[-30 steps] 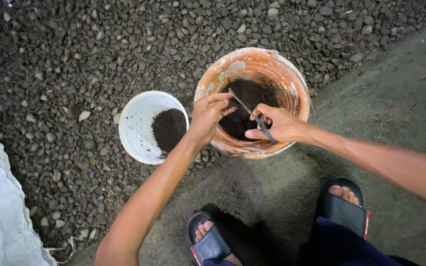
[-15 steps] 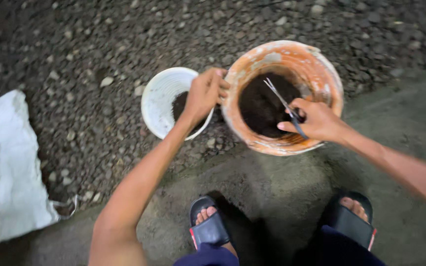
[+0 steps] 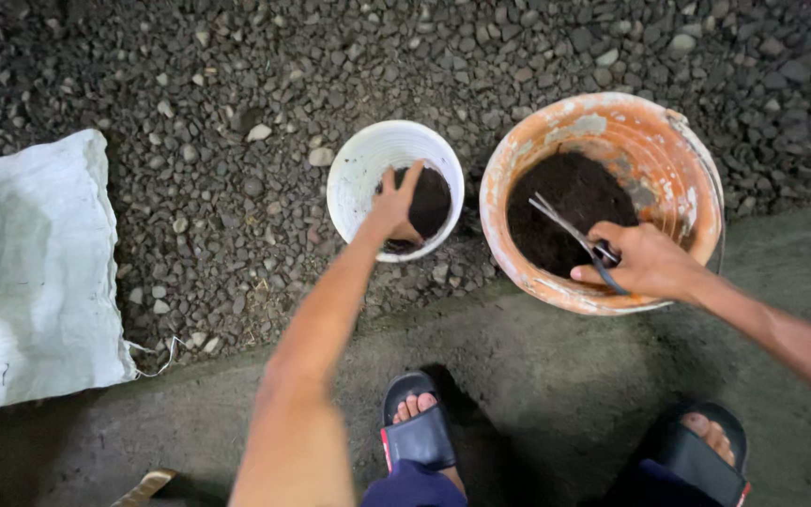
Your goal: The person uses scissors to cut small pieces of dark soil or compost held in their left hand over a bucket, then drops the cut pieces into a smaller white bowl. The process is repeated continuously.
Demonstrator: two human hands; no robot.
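Hiding soil in the white pot (image 3: 359, 174), left hand (image 3: 394, 208) reaches in.

white sack (image 3: 39, 272), gravel (image 3: 190, 94), black sandals (image 3: 421, 434)

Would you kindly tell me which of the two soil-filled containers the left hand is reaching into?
The left hand reaches into the smaller white pot on the gravel; the larger orange bucket sits under the right hand, which holds scissors.

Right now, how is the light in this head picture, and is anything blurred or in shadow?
Head view: light comes from near the camera, the corners darken; the gravel is sharp; the left hand in the white pot is slightly soft; the right hand with scissors over the orange bucket is clear; shadow pools between the sandals.
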